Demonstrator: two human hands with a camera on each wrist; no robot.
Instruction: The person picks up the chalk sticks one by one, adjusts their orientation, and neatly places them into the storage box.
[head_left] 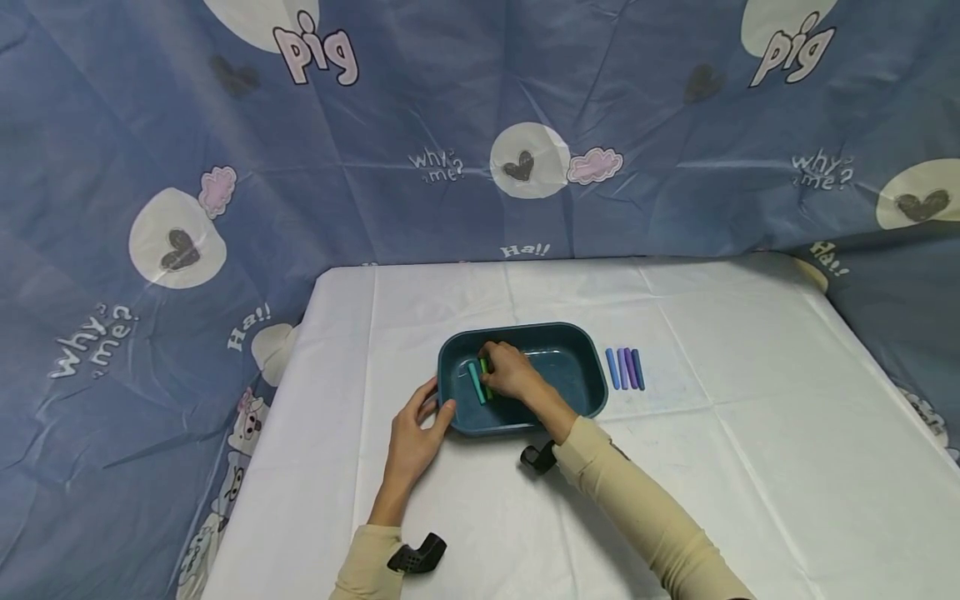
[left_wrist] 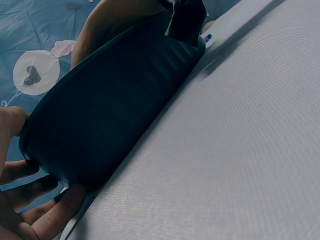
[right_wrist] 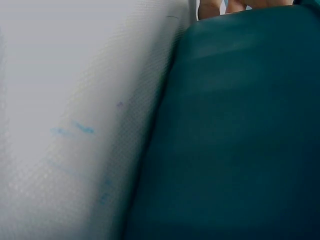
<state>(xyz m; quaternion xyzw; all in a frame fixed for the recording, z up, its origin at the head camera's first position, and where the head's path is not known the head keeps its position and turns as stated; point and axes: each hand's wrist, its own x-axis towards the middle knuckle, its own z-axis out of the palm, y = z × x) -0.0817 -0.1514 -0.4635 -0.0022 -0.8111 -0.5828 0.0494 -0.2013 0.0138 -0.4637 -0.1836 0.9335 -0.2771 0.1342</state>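
Observation:
A dark teal tray [head_left: 577,375] with rounded corners sits on the white cloth in the head view. My left hand [head_left: 415,439] holds its near left corner, thumb at the rim and fingers along the outer wall. In the left wrist view those fingers [left_wrist: 55,215] rest against the tray's side [left_wrist: 110,100]. My right hand [head_left: 512,372] reaches inside the tray, its fingertips pinching a green crayon [head_left: 489,392] that they partly cover. Just left of it, a turquoise crayon [head_left: 476,383] lies on the tray's floor. The right wrist view shows mostly the tray's outer wall [right_wrist: 230,130].
Right of the tray, a blue crayon [head_left: 612,368], purple ones [head_left: 627,368] and a dark blue one [head_left: 638,369] lie side by side. Faint blue marks [right_wrist: 82,127] stain the white cloth [head_left: 735,500]. A patterned blue curtain [head_left: 420,100] hangs behind the table.

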